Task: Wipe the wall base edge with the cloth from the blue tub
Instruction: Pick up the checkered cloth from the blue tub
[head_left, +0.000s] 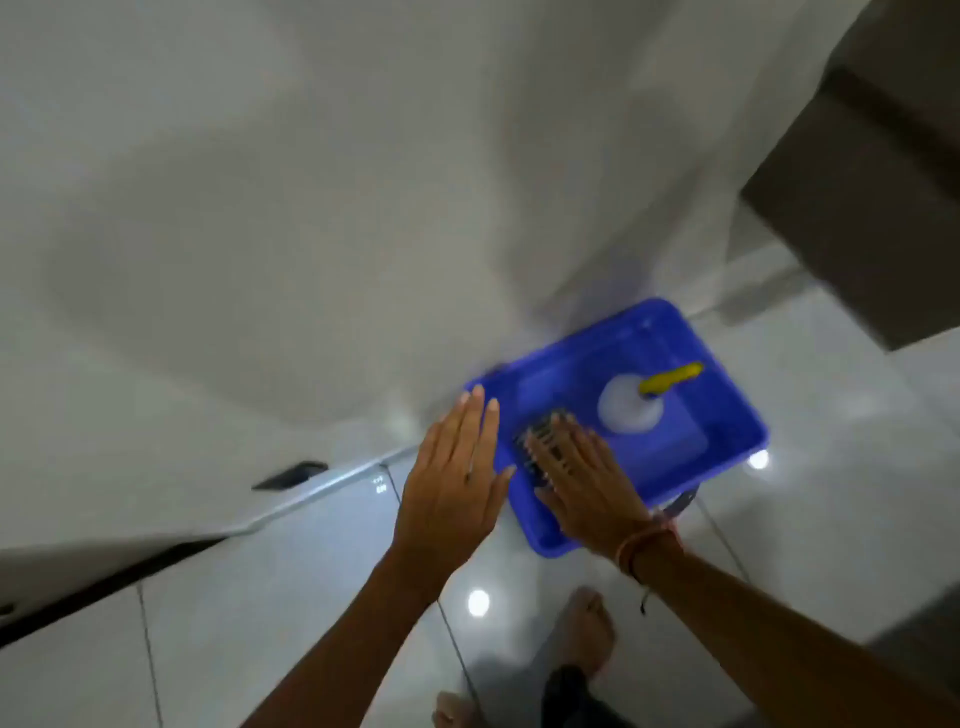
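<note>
A blue tub (727, 395) stands on the glossy tiled floor against the white wall. Inside it lies a dark striped cloth (540, 436), partly covered by my right hand (582, 478), which is spread flat over it with fingers apart. A white bottle with a yellow spray head (631, 408) sits in the tub to the right of the cloth. My left hand (457, 478) hovers flat and empty over the tub's left rim. The wall base edge (332, 480) runs leftward from the tub along the floor. The frame is blurred.
A dark wooden cabinet (857, 197) stands at the upper right. A dark slot (291, 475) sits low in the wall on the left. My bare feet (589, 631) are on the tiles below the tub. Ceiling lights glint on the floor.
</note>
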